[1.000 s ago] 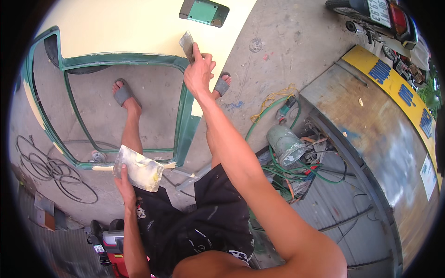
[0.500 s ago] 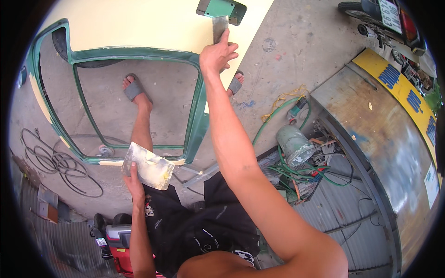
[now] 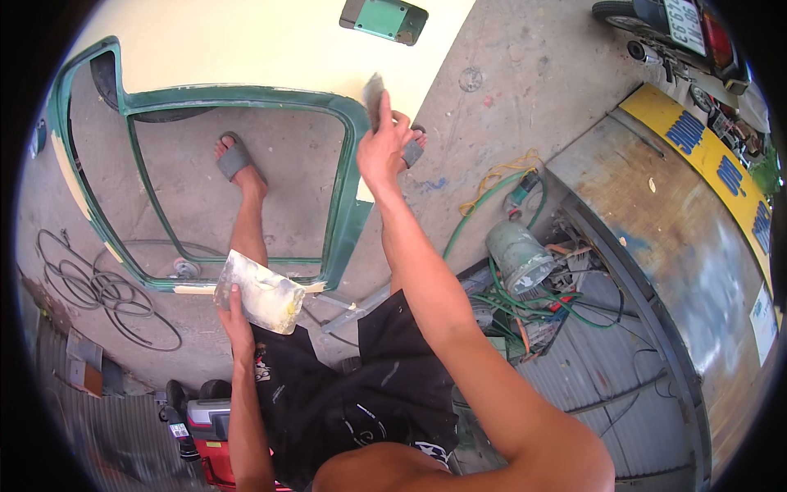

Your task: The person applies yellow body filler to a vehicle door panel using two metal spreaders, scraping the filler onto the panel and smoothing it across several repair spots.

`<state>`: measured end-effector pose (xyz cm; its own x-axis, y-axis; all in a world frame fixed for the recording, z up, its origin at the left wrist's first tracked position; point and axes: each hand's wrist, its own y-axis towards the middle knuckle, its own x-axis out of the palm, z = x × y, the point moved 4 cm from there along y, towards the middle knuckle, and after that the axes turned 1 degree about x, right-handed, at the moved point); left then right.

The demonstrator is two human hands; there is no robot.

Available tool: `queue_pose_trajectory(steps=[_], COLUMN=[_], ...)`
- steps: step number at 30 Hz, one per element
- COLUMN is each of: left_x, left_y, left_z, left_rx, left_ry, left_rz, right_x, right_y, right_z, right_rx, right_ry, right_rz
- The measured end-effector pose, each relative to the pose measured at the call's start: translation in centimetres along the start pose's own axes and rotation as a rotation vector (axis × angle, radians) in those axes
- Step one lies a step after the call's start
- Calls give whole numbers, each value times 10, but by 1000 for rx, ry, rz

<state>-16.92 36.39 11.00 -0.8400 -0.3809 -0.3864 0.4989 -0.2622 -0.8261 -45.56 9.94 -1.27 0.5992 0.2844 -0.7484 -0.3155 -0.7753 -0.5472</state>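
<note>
1. Head cam: right hand [image 3: 382,156] has its fingers closed round a grey scraper [image 3: 374,100], over the cream panel [image 3: 246,53] by its green window frame [image 3: 348,209].
2. Left hand [image 3: 237,324] grips a smeared plate [image 3: 262,293], thumb on top, other fingers hidden.
3. Bucket [image 3: 518,256] and hoses clutter the floor [image 3: 484,135]; sandalled foot [image 3: 238,161] shows through the frame.

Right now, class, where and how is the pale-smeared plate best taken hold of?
Likely at the lower-left corner of the plate, from the near left, as the left grip has it: thumb on top, other fingers mostly hidden. The plate looks thin and flat, so an edge suits a pinch, and the yellow smear lies toward its right end.
</note>
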Motion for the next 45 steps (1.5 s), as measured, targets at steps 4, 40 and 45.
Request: queue_pose_trajectory(steps=[4, 40, 45], left_x=[4, 0, 0], left_y=[0, 5, 1], left_z=[3, -11, -6], left_rx=[-18, -44, -16], left_ry=[-15, -68, -36], left_rz=[-15, -51, -18], right_x=[-22, -34, -32], right_y=[71, 81, 88], right_z=[39, 24, 6], right_rx=[250, 229, 462], right_ry=[319, 270, 232], right_rz=[148, 176, 182])
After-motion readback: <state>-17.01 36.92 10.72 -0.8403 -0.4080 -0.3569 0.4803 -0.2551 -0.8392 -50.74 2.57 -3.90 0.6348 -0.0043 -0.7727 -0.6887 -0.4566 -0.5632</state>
